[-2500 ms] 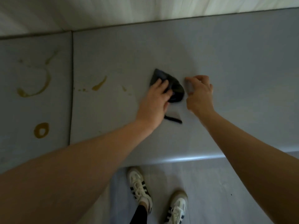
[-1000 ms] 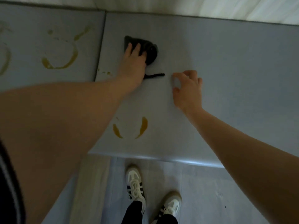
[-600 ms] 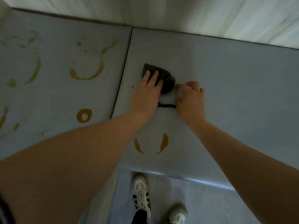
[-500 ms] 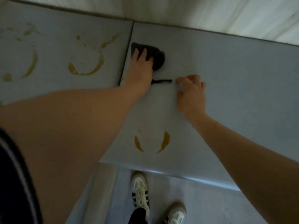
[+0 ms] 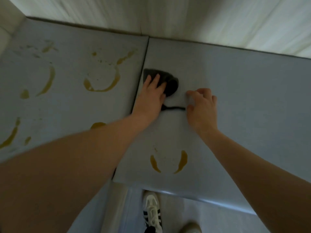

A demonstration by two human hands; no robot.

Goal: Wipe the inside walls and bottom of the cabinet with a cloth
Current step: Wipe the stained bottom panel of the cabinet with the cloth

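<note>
A dark cloth (image 5: 171, 84) lies on the grey cabinet panel (image 5: 244, 91), just right of the seam (image 5: 143, 68) between two panels. My left hand (image 5: 151, 96) presses flat on the cloth with straight fingers. A thin black strip of the cloth (image 5: 175, 108) trails out toward my right hand (image 5: 202, 108). That hand rests beside the cloth with bent fingers, tips on the panel, thumb close to the strip's end. A yellow-brown ring stain (image 5: 168, 162) sits on the panel nearer to me.
The left panel (image 5: 70, 111) carries several yellow-brown rings and streaks (image 5: 101, 81). A pale wall (image 5: 185, 17) rises behind both panels. The rounded front edge (image 5: 202, 199) overhangs the floor, where my shoes (image 5: 152, 211) stand.
My left hand slid the cloth away toward the back wall, then back toward me along the seam. My right hand stayed beside it on the panel.
</note>
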